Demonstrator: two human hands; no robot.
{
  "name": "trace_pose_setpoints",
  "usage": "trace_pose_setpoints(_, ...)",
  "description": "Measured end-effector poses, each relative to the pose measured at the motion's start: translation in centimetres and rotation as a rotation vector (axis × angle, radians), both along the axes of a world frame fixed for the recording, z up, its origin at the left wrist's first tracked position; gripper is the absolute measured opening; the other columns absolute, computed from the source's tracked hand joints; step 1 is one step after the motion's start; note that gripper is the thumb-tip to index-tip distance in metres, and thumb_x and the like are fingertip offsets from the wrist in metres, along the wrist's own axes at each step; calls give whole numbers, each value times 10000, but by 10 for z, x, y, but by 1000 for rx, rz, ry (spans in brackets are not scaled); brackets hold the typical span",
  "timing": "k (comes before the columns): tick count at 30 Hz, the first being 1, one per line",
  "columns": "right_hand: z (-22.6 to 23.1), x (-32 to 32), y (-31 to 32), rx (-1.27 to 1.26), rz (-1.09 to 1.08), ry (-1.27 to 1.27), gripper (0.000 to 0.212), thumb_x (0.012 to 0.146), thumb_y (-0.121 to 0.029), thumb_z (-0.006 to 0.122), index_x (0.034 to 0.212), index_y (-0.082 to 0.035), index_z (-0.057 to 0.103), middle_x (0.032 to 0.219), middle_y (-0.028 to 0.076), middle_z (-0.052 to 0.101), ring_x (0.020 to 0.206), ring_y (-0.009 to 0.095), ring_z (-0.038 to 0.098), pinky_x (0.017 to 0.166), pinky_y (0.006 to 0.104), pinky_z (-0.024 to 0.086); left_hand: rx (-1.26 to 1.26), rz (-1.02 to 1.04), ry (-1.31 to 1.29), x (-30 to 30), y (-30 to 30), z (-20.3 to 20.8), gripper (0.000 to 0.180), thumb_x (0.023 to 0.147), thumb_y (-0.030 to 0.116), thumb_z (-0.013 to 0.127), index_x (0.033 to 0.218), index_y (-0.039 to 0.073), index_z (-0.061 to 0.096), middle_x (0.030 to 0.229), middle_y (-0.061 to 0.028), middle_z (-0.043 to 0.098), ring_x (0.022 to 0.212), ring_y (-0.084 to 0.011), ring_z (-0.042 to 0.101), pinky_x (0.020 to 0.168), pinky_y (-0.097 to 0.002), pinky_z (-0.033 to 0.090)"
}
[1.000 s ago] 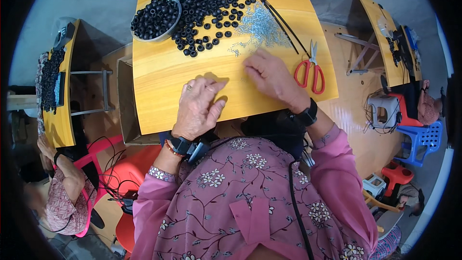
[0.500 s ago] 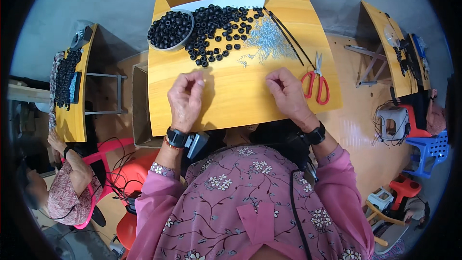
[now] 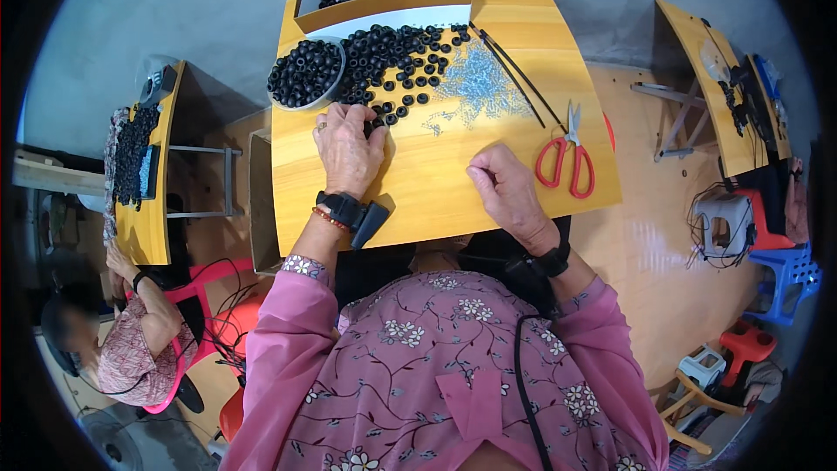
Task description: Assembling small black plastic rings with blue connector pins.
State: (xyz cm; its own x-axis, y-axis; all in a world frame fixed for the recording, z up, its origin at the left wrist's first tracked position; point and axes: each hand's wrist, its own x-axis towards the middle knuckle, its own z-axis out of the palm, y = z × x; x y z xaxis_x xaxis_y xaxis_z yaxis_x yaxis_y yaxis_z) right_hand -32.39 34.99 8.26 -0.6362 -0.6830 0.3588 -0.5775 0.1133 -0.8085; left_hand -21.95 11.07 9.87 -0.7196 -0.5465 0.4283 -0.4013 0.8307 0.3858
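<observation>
My left hand [image 3: 351,153] reaches to the near edge of a spread of loose black beads [image 3: 384,48], its fingers bent down and its thumb close to them around a bead at the fingertips. Just beyond it stands a clear round bowl [image 3: 342,70] full of the same black beads. My right hand [image 3: 513,196] hovers over the near right of the yellow table [image 3: 427,201], thumb and fingers pressed together; whatever they hold is hidden. Small clear-blue pieces [image 3: 479,78] lie in a heap beyond it. Red-handled scissors [image 3: 565,157] rest right of that hand.
An open box [image 3: 384,4] of black beads stands at the table's far end. Two thin black rods [image 3: 514,70] lie beside the blue heap. At left, another person [image 3: 144,340] sits by a bead-covered table [image 3: 157,227]. Stools [image 3: 780,279] stand on the right.
My left hand has moved forward to the loose beads and turned its back up. My right hand has drifted slightly left and nearer to me, still closed. The view has shifted a little.
</observation>
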Motion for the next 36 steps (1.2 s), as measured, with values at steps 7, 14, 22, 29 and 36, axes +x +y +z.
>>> trace_pose_setpoints(7,-1,-1,0,-9,-10,34,131,886,49,679,950,-16,585,851,110,585,735,234,596,677,312,488,-22,-61,111,2,-2,-5,210,774,85,774,966,72,691,980,-108,627,965,-316,569,902,-431,417)
trace_pose_setpoints(14,-2,0,-1,-22,-9,4,113,896,5,676,964,-18,589,865,133,593,772,291,620,696,344,503,568,-237,445,28,9,7,164,895,33,717,1047,25,656,1046,-46,686,858,-114,598,798,-271,497)
trace_pose_setpoints(22,-6,-2,2,-36,-28,-228,77,944,-34,656,1006,6,635,869,72,650,774,165,629,712,278,507,1688,-453,744,46,39,11,215,946,50,699,1149,5,643,1015,-83,708,865,-126,653,812,-268,547)
trace_pose_setpoints(29,28,10,-24,-161,79,-535,96,946,-69,677,1009,3,675,870,18,661,783,86,604,709,245,502,1533,-484,572,51,45,-14,183,954,41,686,1128,3,644,1021,-93,705,861,-145,651,827,-295,544)
trace_pose_setpoints(36,38,34,-54,-76,157,-329,81,910,-86,700,947,-14,706,867,55,631,762,141,609,677,292,498,1523,-466,567,48,59,-22,186,923,-39,700,1099,-3,648,972,-20,682,854,-64,614,790,-213,521)
